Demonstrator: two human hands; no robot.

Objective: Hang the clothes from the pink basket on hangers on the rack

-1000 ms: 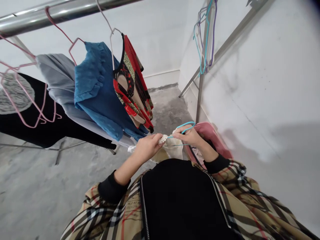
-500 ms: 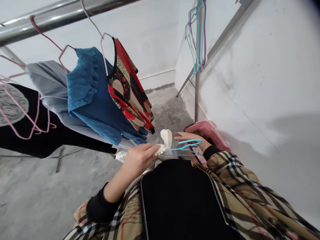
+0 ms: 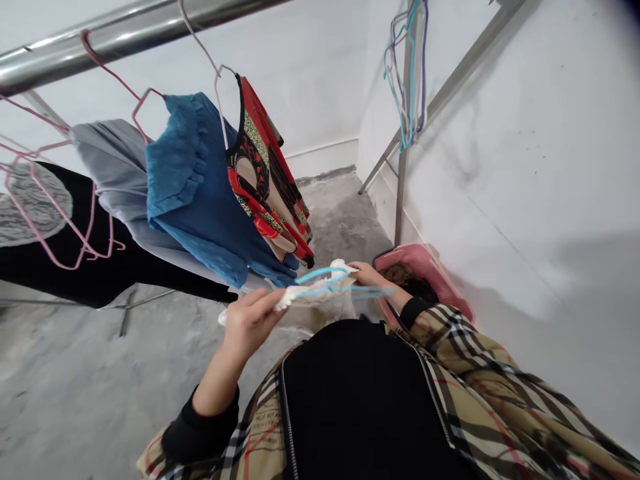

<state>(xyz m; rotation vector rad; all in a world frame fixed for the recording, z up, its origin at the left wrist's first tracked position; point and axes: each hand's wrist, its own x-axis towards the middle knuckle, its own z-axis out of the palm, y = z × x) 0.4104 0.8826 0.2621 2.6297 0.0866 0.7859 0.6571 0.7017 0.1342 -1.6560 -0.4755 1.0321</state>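
Observation:
My left hand (image 3: 249,321) pinches one edge of a small cream-white garment (image 3: 320,300) in front of my chest. My right hand (image 3: 370,275) grips the garment's other end together with a light blue wire hanger (image 3: 325,283), which lies across the cloth between both hands. Just right of my right hand sits a pink laundry basket (image 3: 425,267) with dark clothes inside.
A steel rail (image 3: 125,30) overhead carries a red patterned top (image 3: 270,180), a blue shirt (image 3: 195,193), a grey garment (image 3: 117,173) and a black one (image 3: 60,267) on pink and white hangers. Spare coloured hangers (image 3: 407,80) hang on a pole by the white wall.
The hanger has moved left from beside my right hand to lie across the cloth. Both hands have spread the garment wider, my left hand shifting down and left.

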